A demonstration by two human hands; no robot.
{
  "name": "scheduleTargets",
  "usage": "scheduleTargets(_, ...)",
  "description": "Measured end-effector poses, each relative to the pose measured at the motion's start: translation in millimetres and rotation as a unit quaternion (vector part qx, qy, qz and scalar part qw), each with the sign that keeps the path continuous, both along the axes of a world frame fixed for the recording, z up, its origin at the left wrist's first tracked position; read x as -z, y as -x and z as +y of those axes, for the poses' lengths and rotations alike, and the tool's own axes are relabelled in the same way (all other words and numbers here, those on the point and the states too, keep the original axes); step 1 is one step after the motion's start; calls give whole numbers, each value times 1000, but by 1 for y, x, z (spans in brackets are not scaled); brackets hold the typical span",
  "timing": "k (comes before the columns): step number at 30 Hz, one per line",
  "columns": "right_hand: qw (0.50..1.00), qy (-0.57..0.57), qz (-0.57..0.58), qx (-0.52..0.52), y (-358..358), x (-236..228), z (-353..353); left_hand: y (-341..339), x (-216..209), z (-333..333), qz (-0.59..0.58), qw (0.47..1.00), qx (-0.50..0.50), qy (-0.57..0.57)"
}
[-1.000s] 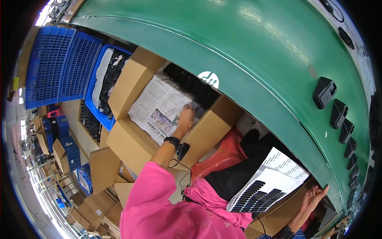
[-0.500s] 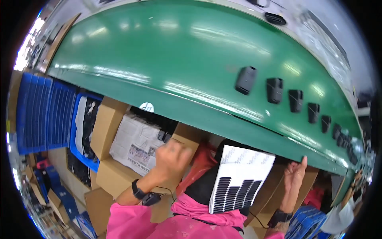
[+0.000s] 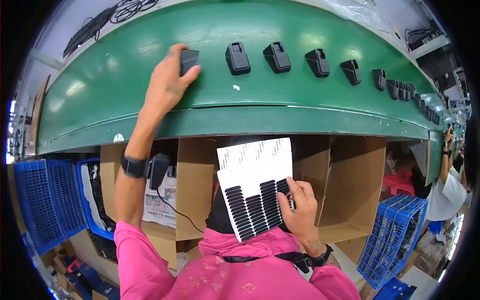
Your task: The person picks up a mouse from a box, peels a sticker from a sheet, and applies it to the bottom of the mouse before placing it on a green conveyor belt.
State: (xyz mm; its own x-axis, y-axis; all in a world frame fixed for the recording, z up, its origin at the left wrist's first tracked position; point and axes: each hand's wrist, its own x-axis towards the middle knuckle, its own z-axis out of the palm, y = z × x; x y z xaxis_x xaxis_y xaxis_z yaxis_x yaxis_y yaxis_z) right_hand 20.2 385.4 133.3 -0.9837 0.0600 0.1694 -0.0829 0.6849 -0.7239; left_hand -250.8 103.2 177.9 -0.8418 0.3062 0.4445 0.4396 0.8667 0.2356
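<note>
On the green bench at the upper left, my left hand grips a small black plastic housing between thumb and fingers. A white sheet of black oblong stickers lies tilted over my lap. My right hand is at the sheet's right edge, thumb and forefinger closed over the right-hand sticker column. A dark sliver, apparently a black sticker, shows between those fingertips. To the right of my left hand stands a similar black housing, first of a spaced row running right along the bench.
Open cardboard boxes stand under the green bench. Blue crates are at both sides. Black cables lie at the far left; another person's arm shows at the far right.
My left hand has risen from beside the newspaper-lined box to a housing on the bench. My right hand has moved from the bench edge to the sticker sheet. The view has turned left.
</note>
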Motion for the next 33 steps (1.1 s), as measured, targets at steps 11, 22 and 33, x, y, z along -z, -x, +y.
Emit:
scheduleTargets(11,990,-117,62,-37,5,6,-31,-223,19,73,-496,628,116,-588)
scheduleTargets(22,985,-61,-158,20,-124,-18,78,-226,37,99,-479,707,28,-520)
scheduleTargets(33,917,17,374,133,-148,89,-29,-238,53,91,-469,714,97,-512)
